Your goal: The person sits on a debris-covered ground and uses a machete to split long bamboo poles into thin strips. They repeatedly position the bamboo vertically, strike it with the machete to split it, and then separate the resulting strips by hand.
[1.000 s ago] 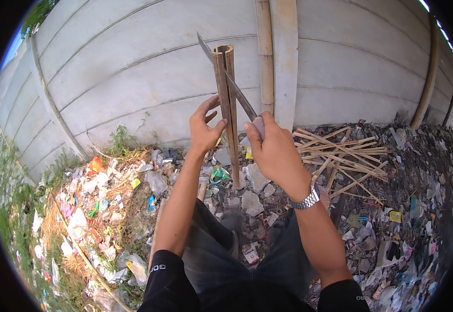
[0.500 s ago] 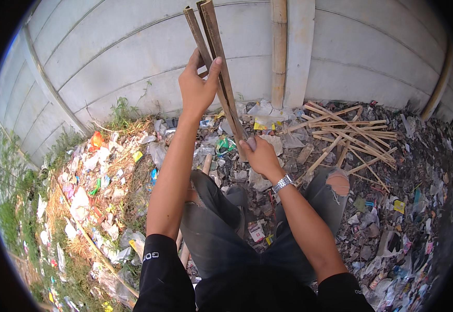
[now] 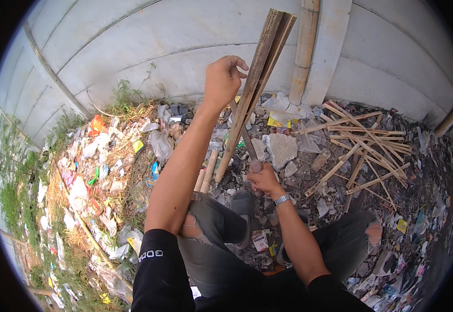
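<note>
A split length of bamboo (image 3: 260, 73) leans up to the right, its lower tip among the rubble in front of my feet. A lengthwise gap runs down it. Just left of its upper half is my left hand (image 3: 223, 82), fingers curved and apart, with nothing in them; whether a fingertip touches the bamboo I cannot tell. My right hand (image 3: 266, 180), below and to the right, grips the handle of a large knife (image 3: 249, 143). Its dark blade slants up to the left and crosses the bamboo; part of it is hidden there.
A pile of split bamboo sticks (image 3: 369, 143) lies on the right. Two bamboo pieces (image 3: 209, 169) lie by my left knee. Litter and rubble (image 3: 281, 148) cover the ground. A concrete panel wall (image 3: 174, 41) with a bamboo post (image 3: 304, 52) stands ahead.
My left hand has let go of the bamboo, which now leans right instead of left. My right hand has moved slightly right and down with the knife, whose blade now shows. My knees have spread.
</note>
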A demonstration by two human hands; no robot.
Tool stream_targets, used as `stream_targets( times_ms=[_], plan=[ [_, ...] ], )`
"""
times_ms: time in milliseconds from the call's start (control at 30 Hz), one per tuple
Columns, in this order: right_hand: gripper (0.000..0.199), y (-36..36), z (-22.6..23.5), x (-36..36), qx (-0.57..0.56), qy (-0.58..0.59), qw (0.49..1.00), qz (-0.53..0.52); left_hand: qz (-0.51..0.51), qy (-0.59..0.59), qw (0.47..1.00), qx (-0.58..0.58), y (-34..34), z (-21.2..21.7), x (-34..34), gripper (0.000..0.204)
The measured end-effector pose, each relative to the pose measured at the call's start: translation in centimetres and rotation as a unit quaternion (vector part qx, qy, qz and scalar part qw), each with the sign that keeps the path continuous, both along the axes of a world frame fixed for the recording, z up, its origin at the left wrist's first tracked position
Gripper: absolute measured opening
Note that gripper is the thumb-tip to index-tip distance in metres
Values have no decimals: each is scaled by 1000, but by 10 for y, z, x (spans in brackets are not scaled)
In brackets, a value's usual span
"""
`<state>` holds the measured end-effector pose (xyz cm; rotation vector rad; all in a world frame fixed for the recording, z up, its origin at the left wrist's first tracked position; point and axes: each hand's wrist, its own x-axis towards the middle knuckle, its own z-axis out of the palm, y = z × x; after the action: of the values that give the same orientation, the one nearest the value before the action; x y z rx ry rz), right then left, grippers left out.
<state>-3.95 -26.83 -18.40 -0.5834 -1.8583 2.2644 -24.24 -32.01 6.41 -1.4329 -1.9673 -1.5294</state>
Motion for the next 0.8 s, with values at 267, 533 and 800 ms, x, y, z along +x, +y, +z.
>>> stream_targets(
  times_ms=[267, 533, 800],
  plan=[
    [13, 23, 20, -2, 110, -81, 985, -100, 56, -23, 998, -10, -6, 25, -4, 92],
    [24, -64, 58, -5, 336, -38, 940, -33, 173, 43, 973, 148, -1, 18, 8, 60],
    [24, -79, 24, -29, 224, 51, 973, 25, 261, 18, 944, 203, -63, 20, -17, 52]
  ],
)
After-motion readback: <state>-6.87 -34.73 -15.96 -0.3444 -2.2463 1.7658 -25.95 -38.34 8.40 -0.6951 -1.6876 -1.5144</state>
